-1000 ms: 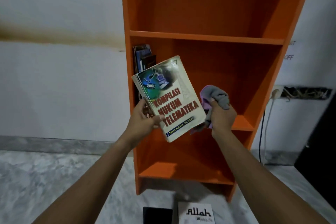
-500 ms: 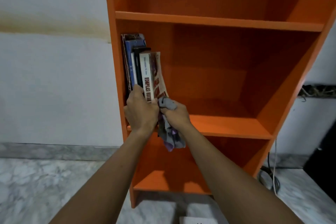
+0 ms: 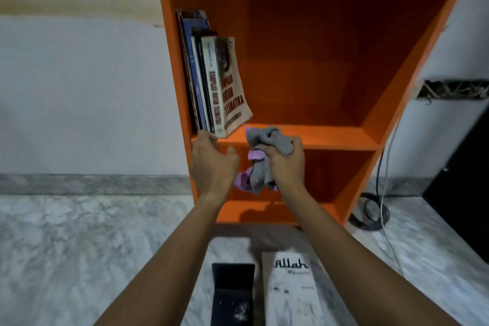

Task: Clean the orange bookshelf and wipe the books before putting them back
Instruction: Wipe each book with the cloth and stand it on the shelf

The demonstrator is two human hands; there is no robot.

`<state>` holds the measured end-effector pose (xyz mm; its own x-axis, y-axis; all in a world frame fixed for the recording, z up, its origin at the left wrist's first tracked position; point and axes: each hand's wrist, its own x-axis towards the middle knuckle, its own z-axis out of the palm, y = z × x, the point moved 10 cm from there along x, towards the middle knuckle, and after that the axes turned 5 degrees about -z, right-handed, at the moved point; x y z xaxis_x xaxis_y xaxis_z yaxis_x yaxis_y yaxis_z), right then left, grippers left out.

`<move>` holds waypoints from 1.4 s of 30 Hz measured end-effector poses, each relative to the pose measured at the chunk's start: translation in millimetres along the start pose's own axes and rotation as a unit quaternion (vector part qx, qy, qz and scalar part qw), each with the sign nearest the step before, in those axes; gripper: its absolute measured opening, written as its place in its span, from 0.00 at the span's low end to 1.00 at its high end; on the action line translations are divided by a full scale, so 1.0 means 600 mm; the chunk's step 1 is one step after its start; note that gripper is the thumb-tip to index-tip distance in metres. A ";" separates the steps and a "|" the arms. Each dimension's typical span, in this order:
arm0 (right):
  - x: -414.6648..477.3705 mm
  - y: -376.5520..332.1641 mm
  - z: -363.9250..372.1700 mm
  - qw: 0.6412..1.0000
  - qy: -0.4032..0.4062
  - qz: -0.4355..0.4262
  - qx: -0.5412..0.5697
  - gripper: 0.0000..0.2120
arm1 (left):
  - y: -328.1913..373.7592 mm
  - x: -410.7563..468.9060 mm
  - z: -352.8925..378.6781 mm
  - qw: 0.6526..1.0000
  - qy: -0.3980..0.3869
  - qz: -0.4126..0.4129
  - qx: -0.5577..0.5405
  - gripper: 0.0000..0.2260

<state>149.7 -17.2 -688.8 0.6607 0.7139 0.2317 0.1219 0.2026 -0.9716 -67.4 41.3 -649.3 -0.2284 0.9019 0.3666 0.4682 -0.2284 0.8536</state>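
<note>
The orange bookshelf (image 3: 312,137) stands against the wall. Several books (image 3: 201,82) stand at the left end of its middle shelf; the outermost, a cream book with red lettering (image 3: 232,87), leans against them. My left hand (image 3: 211,164) hovers just below the shelf edge with relaxed fingers, its fingertips near the bottoms of the books, holding nothing. My right hand (image 3: 287,164) grips a bunched grey and purple cloth (image 3: 264,148) in front of the shelf edge. On the floor below lie a white book (image 3: 291,291) and a dark book (image 3: 232,296).
Marble floor (image 3: 79,246) spreads to the left. Cables (image 3: 378,209) coil on the floor right of the shelf, beside a dark object (image 3: 465,193) at the right edge. The white wall (image 3: 79,87) lies behind.
The cream book went from my left hand onto the middle shelf. My left hand has let go and drawn back below the shelf edge. My right hand still holds the cloth.
</note>
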 end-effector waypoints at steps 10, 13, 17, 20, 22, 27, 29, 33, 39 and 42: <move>-0.206 0.339 -0.252 0.968 0.029 0.246 -0.041 0.11 | -0.259 -0.388 0.173 0.920 -0.355 -0.107 0.128 0.11; -0.237 0.448 -0.293 0.952 0.033 0.304 -0.025 0.24 | -0.366 -0.499 0.216 0.824 -0.500 -0.211 0.163 0.16; -0.294 0.457 -0.321 0.933 0.054 0.310 -0.175 0.15 | -0.439 -0.570 0.233 0.778 -0.526 -0.289 0.186 0.20; -0.332 0.492 -0.307 0.896 -0.076 0.272 -0.342 0.26 | -0.474 -0.591 0.245 0.779 -0.507 -0.337 0.152 0.16; -0.365 0.526 -0.288 0.858 -0.187 0.232 -0.417 0.28 | -0.500 -0.595 0.249 0.784 -0.482 -0.368 0.132 0.14; -0.366 0.526 -0.281 0.827 -0.207 0.176 -0.491 0.28 | -0.517 -0.587 0.255 0.785 -0.460 -0.405 0.092 0.15; -0.361 0.532 -0.283 0.844 -0.216 0.199 -0.449 0.27 | -0.499 -0.592 0.267 0.765 -0.465 -0.446 -0.003 0.12; -0.357 0.539 -0.276 0.904 -0.229 0.125 -0.337 0.18 | -0.440 -0.595 0.285 0.700 -0.501 -0.482 -0.165 0.18; -0.368 0.412 -0.178 0.902 -0.293 -0.005 -0.316 0.23 | -0.389 -0.572 0.236 0.680 -0.538 -0.447 -0.222 0.26; -0.307 0.376 -0.164 0.903 -0.253 -0.064 -0.341 0.22 | -0.343 -0.555 0.210 0.676 -0.566 -0.417 -0.221 0.24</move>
<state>127.9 -169.0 -955.2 0.2067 0.9639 0.1676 0.7150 -0.0319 -0.6984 19.9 -166.2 -993.5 0.6607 0.4302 -0.6152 0.2216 0.6712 0.7074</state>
